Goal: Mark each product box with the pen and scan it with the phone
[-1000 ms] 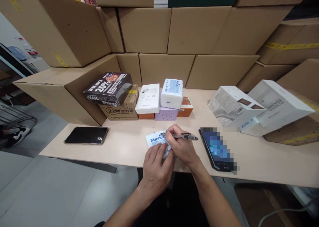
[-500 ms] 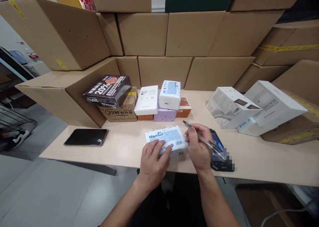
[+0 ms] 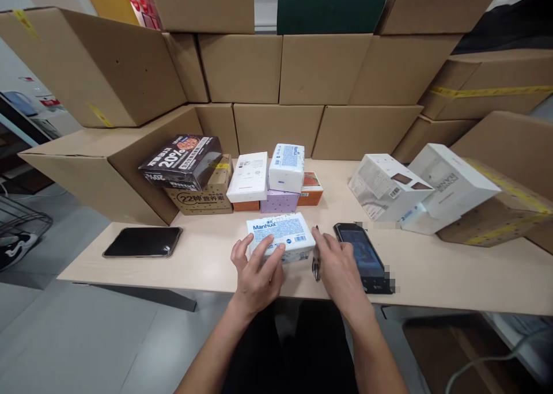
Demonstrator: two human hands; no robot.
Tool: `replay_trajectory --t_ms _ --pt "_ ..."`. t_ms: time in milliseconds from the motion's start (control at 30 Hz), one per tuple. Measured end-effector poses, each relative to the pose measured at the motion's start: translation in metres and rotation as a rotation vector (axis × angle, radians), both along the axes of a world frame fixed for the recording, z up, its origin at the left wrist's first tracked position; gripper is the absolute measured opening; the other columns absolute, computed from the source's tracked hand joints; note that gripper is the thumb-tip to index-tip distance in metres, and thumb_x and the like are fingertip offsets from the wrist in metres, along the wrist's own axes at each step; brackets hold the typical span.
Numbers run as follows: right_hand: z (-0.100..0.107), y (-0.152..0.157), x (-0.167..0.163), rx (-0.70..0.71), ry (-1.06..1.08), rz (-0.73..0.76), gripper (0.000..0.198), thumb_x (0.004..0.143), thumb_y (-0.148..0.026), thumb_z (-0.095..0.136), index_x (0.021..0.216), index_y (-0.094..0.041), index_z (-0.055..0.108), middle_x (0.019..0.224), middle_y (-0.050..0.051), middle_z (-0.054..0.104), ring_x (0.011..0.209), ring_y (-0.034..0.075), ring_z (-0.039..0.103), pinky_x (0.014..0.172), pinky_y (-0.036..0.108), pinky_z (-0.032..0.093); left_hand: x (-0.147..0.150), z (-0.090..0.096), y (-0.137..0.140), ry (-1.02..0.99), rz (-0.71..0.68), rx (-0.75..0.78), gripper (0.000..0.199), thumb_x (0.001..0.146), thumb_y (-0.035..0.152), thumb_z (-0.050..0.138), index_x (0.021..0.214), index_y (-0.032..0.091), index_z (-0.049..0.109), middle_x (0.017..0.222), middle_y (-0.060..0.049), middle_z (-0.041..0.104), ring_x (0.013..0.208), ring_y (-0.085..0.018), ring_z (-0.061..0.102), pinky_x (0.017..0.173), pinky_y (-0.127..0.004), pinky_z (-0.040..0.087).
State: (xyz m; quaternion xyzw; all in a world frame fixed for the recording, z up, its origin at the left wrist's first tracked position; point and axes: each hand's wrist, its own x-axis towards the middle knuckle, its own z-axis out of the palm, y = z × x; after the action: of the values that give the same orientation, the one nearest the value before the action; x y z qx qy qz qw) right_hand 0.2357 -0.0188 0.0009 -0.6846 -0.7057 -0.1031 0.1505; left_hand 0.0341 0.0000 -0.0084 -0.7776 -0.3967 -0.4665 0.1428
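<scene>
A white-and-blue tissue pack [image 3: 280, 233] marked Manhua lies flat on the table in front of me. My left hand [image 3: 259, 270] rests on its near left side, fingers spread over the top and not wrapped around it. To the right of the pack, my right hand [image 3: 339, 261] is low at the tabletop, its fingers bent together over a pen [image 3: 317, 264]. The pen points away from me, and its middle is partly hidden by the fingers. A black handheld device [image 3: 363, 253] with a lit screen lies just right of this hand.
A dark phone [image 3: 142, 242] lies at the left. Behind the pack stand a black box [image 3: 184, 160], a white box [image 3: 249, 178] and another tissue pack [image 3: 286, 168]. White boxes [image 3: 386, 189] stand at the right. Stacked cartons [image 3: 276, 129] wall off the back.
My right hand has lowered from a raised writing grip to the tabletop, and the pen has turned to lie beside the pack. The handheld device is less covered. My left fingers have spread more.
</scene>
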Motion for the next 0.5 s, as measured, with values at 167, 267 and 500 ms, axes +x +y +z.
replay_trajectory --t_ms 167,267,500 --pt "-0.005 -0.035 0.025 0.113 0.005 -0.386 0.069 0.091 -0.055 0.052 0.146 -0.015 0.044 0.14 0.027 0.046 0.118 0.047 0.044 0.085 0.06 0.046 -0.003 -0.001 -0.003 -0.024 -0.025 0.06 0.044 0.073 0.006 0.066 0.114 0.024 0.068 0.118 -0.01 0.069 0.129 -0.037 0.041 0.102 -0.055 0.036" --pt "-0.021 -0.05 0.043 0.069 0.071 -0.5 0.088 0.084 -0.069 0.052 0.149 -0.01 0.038 0.136 0.031 0.045 0.12 0.05 0.045 0.086 0.064 0.044 -0.003 -0.003 -0.003 -0.004 -0.052 0.068 0.045 0.072 0.006 0.066 0.113 0.025 0.069 0.116 -0.01 0.07 0.127 -0.037 0.042 0.101 -0.054 0.036" --pt "-0.044 -0.04 0.052 0.116 0.231 -0.446 0.077 0.088 -0.059 0.048 0.146 -0.008 0.043 0.119 0.028 0.056 0.11 0.043 0.052 0.089 0.062 0.044 -0.011 -0.013 -0.006 -0.079 -0.142 0.115 0.05 0.07 0.004 0.067 0.114 0.027 0.07 0.101 -0.008 0.071 0.109 -0.03 0.053 0.088 -0.044 0.045"
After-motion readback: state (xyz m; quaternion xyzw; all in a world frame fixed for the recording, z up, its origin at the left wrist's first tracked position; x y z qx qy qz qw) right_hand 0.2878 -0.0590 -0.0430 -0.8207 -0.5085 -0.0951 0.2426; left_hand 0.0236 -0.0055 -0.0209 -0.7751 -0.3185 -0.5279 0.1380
